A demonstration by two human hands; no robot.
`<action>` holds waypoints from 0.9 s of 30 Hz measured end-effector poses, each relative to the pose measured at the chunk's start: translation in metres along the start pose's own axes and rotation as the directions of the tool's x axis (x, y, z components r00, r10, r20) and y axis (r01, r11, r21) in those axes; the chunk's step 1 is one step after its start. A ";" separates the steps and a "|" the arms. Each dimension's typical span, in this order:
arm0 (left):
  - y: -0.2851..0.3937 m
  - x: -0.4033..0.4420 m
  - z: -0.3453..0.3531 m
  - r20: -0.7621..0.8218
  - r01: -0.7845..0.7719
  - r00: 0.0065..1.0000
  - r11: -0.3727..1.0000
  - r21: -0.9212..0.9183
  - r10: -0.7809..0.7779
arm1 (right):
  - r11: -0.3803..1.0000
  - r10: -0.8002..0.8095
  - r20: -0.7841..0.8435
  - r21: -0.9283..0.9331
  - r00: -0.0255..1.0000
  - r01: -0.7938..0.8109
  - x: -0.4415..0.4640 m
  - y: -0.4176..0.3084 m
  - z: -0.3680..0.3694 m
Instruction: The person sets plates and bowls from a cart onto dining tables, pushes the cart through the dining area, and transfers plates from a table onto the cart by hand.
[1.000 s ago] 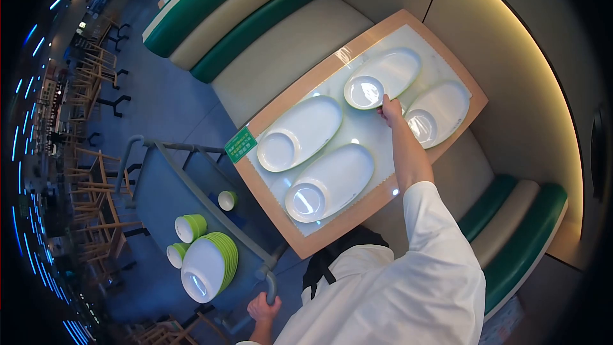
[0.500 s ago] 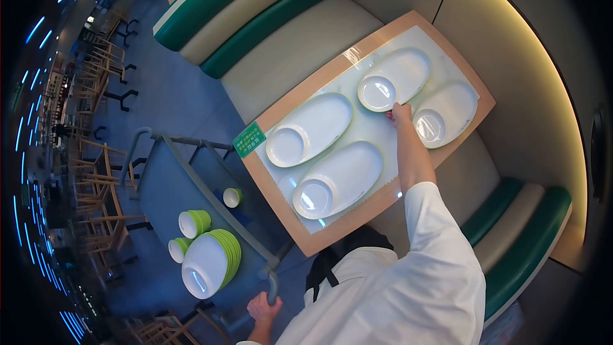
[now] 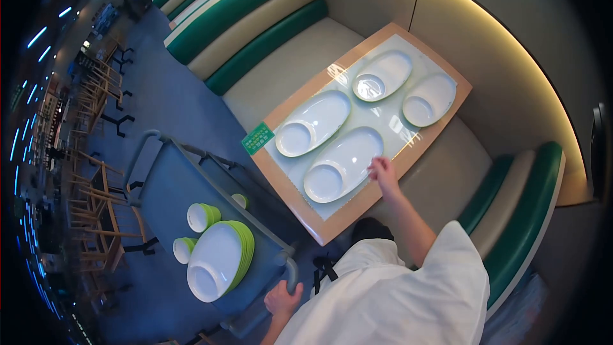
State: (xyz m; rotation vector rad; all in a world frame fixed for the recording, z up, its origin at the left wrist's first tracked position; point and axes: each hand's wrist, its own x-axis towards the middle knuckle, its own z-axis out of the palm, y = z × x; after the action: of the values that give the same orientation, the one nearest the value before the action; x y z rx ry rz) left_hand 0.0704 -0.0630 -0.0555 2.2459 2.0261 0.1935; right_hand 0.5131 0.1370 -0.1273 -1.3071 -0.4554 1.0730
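Note:
My left hand (image 3: 283, 298) is closed round the handle (image 3: 292, 275) of a grey cart, at its near corner. My right hand (image 3: 381, 172) hovers by the right edge of the nearest oval plate (image 3: 350, 160), fingers loosely bent and apart, with nothing seen in them. That plate is white with a green rim and a round compartment at one end. Three like it lie on the table: a left plate (image 3: 313, 123), a far plate (image 3: 383, 75) and a right plate (image 3: 430, 100).
On the cart (image 3: 167, 198) stand a stack of green-backed oval plates (image 3: 217, 259) and several green-and-white cups (image 3: 203, 217). A green sign (image 3: 258, 138) lies at the left edge of the wood-rimmed table (image 3: 290, 195). Bench seats (image 3: 281, 64) flank the table; wooden chairs (image 3: 102, 198) stand at far left.
My right hand has let go of the far plate and drawn back toward me, beside the nearest plate. The far plate sits slightly farther from the table's middle. My left hand stays on the cart handle.

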 end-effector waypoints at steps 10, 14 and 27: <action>-0.002 -0.002 -0.026 0.161 -0.023 0.986 0.994 -0.109 0.041 | 0.844 -0.267 0.631 -0.212 0.729 0.492 -0.279 0.070 0.146; -0.004 -0.002 -0.030 0.272 -0.052 0.959 0.991 -0.122 0.083 | 0.518 -0.392 0.791 -0.231 0.469 0.823 -0.314 0.076 0.183; -0.026 0.006 -0.015 0.237 -0.031 0.970 0.995 -0.100 0.054 | 0.577 -0.415 0.747 -0.226 0.519 0.785 -0.307 0.113 0.206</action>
State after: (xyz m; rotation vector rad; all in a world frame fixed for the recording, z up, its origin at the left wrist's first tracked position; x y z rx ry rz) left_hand 0.0433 -0.0547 -0.0448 2.1392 1.8082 0.0203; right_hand 0.1607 -0.0168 -0.0905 -1.0428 -1.7534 0.7029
